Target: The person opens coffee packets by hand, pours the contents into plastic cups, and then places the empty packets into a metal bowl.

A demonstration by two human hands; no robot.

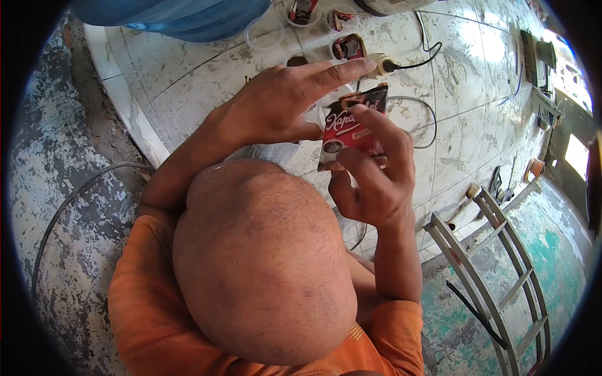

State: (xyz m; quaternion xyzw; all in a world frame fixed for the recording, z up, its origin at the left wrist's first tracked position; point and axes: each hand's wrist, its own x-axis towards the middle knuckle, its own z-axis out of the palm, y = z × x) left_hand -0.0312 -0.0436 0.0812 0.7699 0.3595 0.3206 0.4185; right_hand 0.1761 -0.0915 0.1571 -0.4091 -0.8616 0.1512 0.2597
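A red and dark printed packet (351, 128) is held upright by my right hand (379, 169), its fingers pressed on the front. My left hand (288, 100) reaches across beside it, fingers stretched out, the index fingertip near a cream-coloured socket (379, 65) with a black plug in it. Under and behind my left hand is a clear plastic container, mostly hidden. Small clear cups stand behind the hands; one cup (348, 47) holds a dark and red wrapper, and so does another cup (342, 20).
A large blue plastic vessel (207, 15) stands at the top left, near an empty clear lid or cup (264, 33). Cables run over the tiled surface (458, 81). A metal ladder (495, 276) lies at the lower right. A grey cable (69, 194) curves along the left.
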